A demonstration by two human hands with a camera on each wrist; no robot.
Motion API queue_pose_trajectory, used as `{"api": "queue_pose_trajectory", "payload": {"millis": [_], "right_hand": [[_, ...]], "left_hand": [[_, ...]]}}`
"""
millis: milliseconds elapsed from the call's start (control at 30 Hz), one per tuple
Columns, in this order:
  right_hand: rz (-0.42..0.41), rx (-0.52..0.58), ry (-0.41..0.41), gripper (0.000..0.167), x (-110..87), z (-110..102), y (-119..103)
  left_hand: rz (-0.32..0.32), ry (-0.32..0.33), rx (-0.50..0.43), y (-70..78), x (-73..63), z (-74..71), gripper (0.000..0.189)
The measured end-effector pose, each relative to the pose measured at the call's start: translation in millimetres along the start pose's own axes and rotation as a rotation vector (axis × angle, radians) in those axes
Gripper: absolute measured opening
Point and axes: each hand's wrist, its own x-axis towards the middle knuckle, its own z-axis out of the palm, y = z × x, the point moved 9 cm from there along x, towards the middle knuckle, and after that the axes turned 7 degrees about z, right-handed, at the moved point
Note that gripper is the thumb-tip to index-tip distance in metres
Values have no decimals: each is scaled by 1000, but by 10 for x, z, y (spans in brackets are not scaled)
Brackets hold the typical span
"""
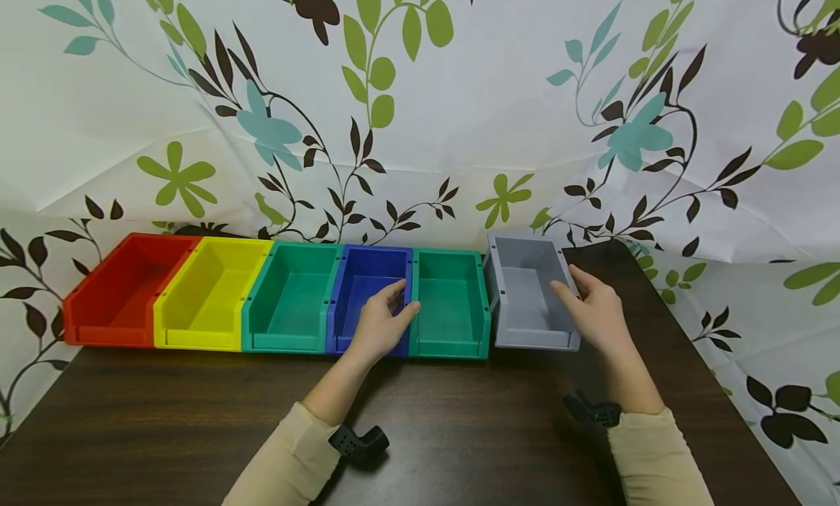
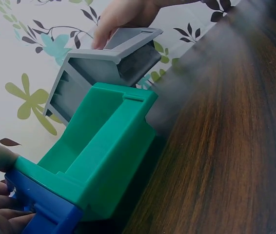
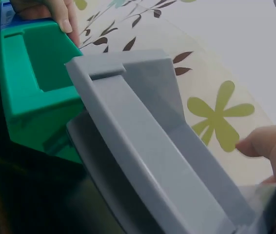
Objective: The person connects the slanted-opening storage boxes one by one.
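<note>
A grey plastic bin [image 1: 533, 291] stands at the right end of the row, raised and slightly tilted beside the right-hand green bin [image 1: 449, 302]. My right hand [image 1: 600, 313] grips its right wall, thumb over the inner side; the fingers outside are mostly hidden. My left hand [image 1: 380, 320] pinches the adjoining side walls of the blue bin [image 1: 357, 269] and that green bin. In the left wrist view, the left fingers [image 2: 4, 209] lie on the blue side and the thumb reaches the green rim. The bins' insides that show hold nothing.
Left of the blue bin stand another green bin [image 1: 295, 302], a yellow bin [image 1: 216, 294] and a red bin [image 1: 134, 287], side by side. All rest on a dark wooden table [image 1: 459, 433]. Behind it hangs a white leaf-patterned cloth [image 1: 459, 90].
</note>
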Motion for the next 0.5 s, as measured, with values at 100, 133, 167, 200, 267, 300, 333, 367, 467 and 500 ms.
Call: {"api": "queue_pose_trajectory", "payload": {"millis": [100,133,167,200,267,300,333,367,467,500], "right_hand": [[-26,-37,-21,74,1,42,-74],[-35,-49,-29,75,-4,60,-99],[-49,-71,-38,75,-14,82,-132],[-65,-97,-41,75,-22,99,-168],[-98,-149,-44,75,-36,132,-250],[-115,-175,-41,75,-40,146,-294],[-132,-196,-35,73,-41,159,-342],[-152,-214,-30,71,-39,175,-392],[-218,-218,-26,64,-23,234,-548],[-239,-206,-32,61,-17,260,-595]], "left_hand": [[6,4,3,-4,-1,5,56],[8,3,5,-5,-2,12,56],[9,0,9,-7,-4,19,56],[13,-2,12,-9,-6,26,55],[18,-6,16,-12,-9,37,55],[20,-7,18,-13,-10,39,55],[21,-6,18,-13,-11,38,55],[22,-4,19,-14,-12,33,55],[21,4,15,-5,-14,17,55],[20,6,13,-3,-14,12,55]]}}
